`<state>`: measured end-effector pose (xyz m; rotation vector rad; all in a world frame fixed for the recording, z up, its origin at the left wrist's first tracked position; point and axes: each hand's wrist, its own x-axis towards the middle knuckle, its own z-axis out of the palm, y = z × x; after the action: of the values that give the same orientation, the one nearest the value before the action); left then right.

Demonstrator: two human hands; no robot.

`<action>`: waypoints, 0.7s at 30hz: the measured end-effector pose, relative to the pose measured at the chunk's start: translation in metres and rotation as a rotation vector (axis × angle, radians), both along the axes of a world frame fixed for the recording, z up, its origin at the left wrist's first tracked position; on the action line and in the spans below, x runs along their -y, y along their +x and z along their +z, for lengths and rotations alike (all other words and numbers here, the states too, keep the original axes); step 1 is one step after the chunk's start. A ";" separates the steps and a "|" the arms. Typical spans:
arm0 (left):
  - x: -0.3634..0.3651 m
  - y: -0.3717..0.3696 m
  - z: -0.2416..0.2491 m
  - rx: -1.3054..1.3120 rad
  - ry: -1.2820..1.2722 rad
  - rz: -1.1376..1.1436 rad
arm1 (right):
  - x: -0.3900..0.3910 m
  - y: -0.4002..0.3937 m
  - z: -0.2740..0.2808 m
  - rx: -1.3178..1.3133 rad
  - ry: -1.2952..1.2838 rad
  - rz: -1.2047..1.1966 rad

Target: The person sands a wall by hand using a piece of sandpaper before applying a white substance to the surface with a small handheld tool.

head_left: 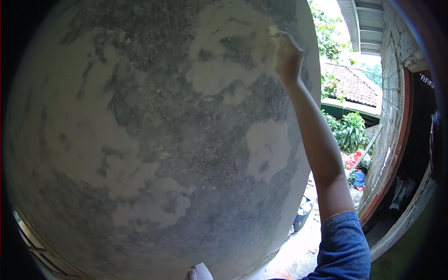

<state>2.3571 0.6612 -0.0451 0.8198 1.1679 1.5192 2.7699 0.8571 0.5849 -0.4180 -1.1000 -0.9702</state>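
Observation:
My right hand [288,58] is raised on a stretched arm to the upper right part of a grey wall [186,121] with pale, smeared patches. Its fingers are closed, and a small pale piece [273,31] shows at their top; blur and the fingers hide most of it, so I cannot tell what it is. The hand overlaps the wall close to its right edge. At the bottom of the view, the top of a white, flat-sided object [200,271] pokes up in front of the wall. My left hand is out of sight.
Beyond the wall's right edge stands a dark bucket [302,217] on bright ground. Green plants [351,130], a tiled roof [354,84] and red and blue items lie farther off. A block wall with a reddish door frame [405,107] rises at right.

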 end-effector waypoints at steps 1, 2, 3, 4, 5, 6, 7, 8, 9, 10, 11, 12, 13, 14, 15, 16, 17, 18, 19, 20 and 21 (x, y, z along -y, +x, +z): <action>0.002 0.002 0.010 0.003 -0.003 -0.003 | -0.005 0.007 0.008 0.003 -0.003 -0.003; 0.005 0.006 0.021 0.052 -0.045 0.058 | -0.012 0.013 0.016 -0.165 -0.038 -0.048; 0.006 0.009 0.029 0.101 -0.084 0.121 | -0.009 0.008 0.021 -0.332 -0.069 -0.091; 0.001 0.004 0.024 0.105 -0.083 0.119 | -0.012 0.000 0.020 -0.328 -0.068 -0.092; 0.002 0.006 0.024 0.111 -0.081 0.118 | -0.017 -0.013 0.014 -0.223 -0.037 -0.092; 0.002 0.004 0.024 0.117 -0.077 0.116 | -0.017 -0.023 0.012 -0.119 -0.006 -0.092; 0.001 0.004 0.023 0.122 -0.073 0.115 | -0.016 -0.021 0.014 -0.117 -0.007 -0.094; 0.002 0.002 0.022 0.126 -0.071 0.115 | -0.016 -0.015 0.016 -0.141 -0.009 -0.062; 0.003 -0.001 0.021 0.129 -0.070 0.117 | -0.015 -0.011 0.017 -0.164 -0.012 -0.029; 0.003 -0.002 0.020 0.135 -0.067 0.119 | -0.006 -0.012 0.022 -0.162 -0.014 -0.027; 0.004 -0.003 0.018 0.142 -0.067 0.123 | 0.007 -0.015 0.030 -0.253 -0.175 -0.044; 0.005 -0.004 0.017 0.148 -0.066 0.126 | 0.013 -0.018 0.034 -0.345 -0.337 -0.062; 0.006 -0.005 0.016 0.153 -0.066 0.127 | 0.010 -0.020 0.036 -0.343 -0.341 -0.063; 0.006 -0.006 0.014 0.158 -0.066 0.125 | 0.007 -0.022 0.040 -0.113 -0.143 -0.111; 0.005 -0.008 0.013 0.162 -0.065 0.122 | 0.005 -0.023 0.042 0.117 0.057 -0.157; 0.004 -0.009 0.012 0.167 -0.063 0.121 | 0.003 -0.019 0.042 0.118 0.055 -0.160; 0.004 -0.011 0.011 0.171 -0.062 0.121 | -0.001 -0.012 0.039 0.076 0.088 -0.298; 0.004 -0.014 0.010 0.175 -0.061 0.123 | -0.005 -0.003 0.036 0.033 0.121 -0.435; 0.005 -0.016 0.009 0.181 -0.060 0.125 | -0.010 0.008 0.032 0.036 0.118 -0.434; 0.005 -0.018 0.008 0.189 -0.058 0.129 | -0.016 0.021 0.029 -0.056 0.099 -0.428; 0.006 -0.019 0.007 0.197 -0.056 0.135 | -0.014 0.017 0.026 -0.147 0.080 -0.421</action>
<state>2.3380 0.6555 -0.0380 0.5495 1.1321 1.6297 2.7872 0.8714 0.6113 -0.6618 -0.8518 -1.3257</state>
